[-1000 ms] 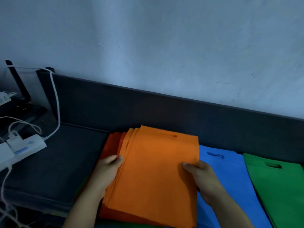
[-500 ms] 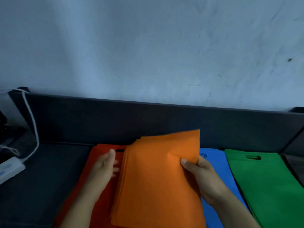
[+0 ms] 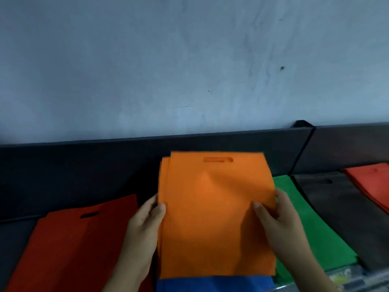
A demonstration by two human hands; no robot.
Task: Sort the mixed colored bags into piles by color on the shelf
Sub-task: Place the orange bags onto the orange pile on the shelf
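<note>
Both hands pinch a stack of orange bags (image 3: 216,213), the left hand (image 3: 145,226) at one side edge, the right hand (image 3: 277,220) at the other. The stack sits above blue bags (image 3: 212,283), perhaps lifted clear, between red bags (image 3: 80,245) and green bags (image 3: 294,226).

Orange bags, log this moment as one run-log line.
orange bags held by left hand and right hand | over blue pile | red pile left | green pile right

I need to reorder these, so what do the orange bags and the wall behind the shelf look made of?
Orange bags: probably thin non-woven fabric with a matte finish; the held stack bends softly, shows no gloss, and has a die-cut handle slot near the top. Wall: seemingly painted plaster or concrete, matte pale, with faint scuffs and small dark specks. The footage is too blurred to settle either.
</note>
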